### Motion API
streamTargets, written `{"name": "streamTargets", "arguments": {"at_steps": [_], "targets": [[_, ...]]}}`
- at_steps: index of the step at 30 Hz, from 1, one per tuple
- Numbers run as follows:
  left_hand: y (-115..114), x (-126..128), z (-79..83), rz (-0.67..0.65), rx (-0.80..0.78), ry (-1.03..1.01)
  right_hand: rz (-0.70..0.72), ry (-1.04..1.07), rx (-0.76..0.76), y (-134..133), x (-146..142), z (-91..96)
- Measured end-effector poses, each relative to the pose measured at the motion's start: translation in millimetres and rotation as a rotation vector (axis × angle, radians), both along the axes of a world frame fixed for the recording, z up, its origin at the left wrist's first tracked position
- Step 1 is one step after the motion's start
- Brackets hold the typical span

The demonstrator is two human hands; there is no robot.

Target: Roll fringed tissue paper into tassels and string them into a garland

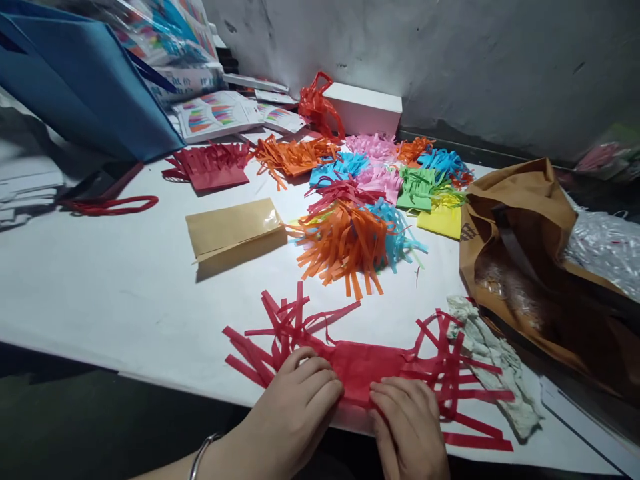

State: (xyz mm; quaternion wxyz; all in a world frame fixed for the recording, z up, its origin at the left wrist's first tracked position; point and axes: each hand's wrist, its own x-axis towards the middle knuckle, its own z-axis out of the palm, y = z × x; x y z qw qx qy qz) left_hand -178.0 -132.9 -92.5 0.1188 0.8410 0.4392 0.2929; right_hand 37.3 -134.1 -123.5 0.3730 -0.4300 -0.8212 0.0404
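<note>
A red tissue-paper tassel sheet (367, 367) lies at the table's front edge, its middle uncut and its cut strips fanned out to the left and right. My left hand (303, 407) has its curled fingers on the left part of the sheet. At the near edge, right of the middle, my right hand (410, 417) grips the paper between thumb and fingers. Beyond them rests a pile of fringed paper, with an orange tassel (350, 240) in front. A folded brown paper piece (235, 230) lies left of that pile.
A blue bag (85, 87) stands at the back left near printed packs (220, 113). A pink-white box (365, 107) sits against the wall. On the right are an open brown bag (520, 247) and a crumpled pale cloth (500, 367). A red cord (115, 205) lies left.
</note>
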Motion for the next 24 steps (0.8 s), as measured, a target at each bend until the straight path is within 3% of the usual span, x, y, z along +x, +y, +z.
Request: {"name": "streamTargets", "arguments": {"at_steps": [5, 15, 17, 20, 22, 24], "targets": [[9.7, -1.6, -0.3, 0.077, -0.032, 0.036, -0.067, 0.007, -0.081, 15.1, 5.5, 4.5], [38.0, -2.8, 0.7, 0.293, -0.068, 0.397, -0.235, -0.148, -0.115, 39.2, -15.4, 3.2], [41.8, -2.1, 0.4, 0.299, -0.063, 0.435, -0.286, -0.161, -0.091, 40.9, -15.3, 4.7], [45.2, -0.5, -0.5, 0.293, -0.073, 0.455, -0.363, -0.194, 0.062, 39.4, -11.1, 10.7], [46.2, 0.5, -1.5, 0.287, -0.073, 0.445, -0.290, -0.201, 0.147, 35.0, -9.0, 13.9], [47.0, 0.2, -2.2, 0.283, -0.076, 0.426, -0.104, -0.208, 0.142, 29.2, -8.9, 12.7]]}}
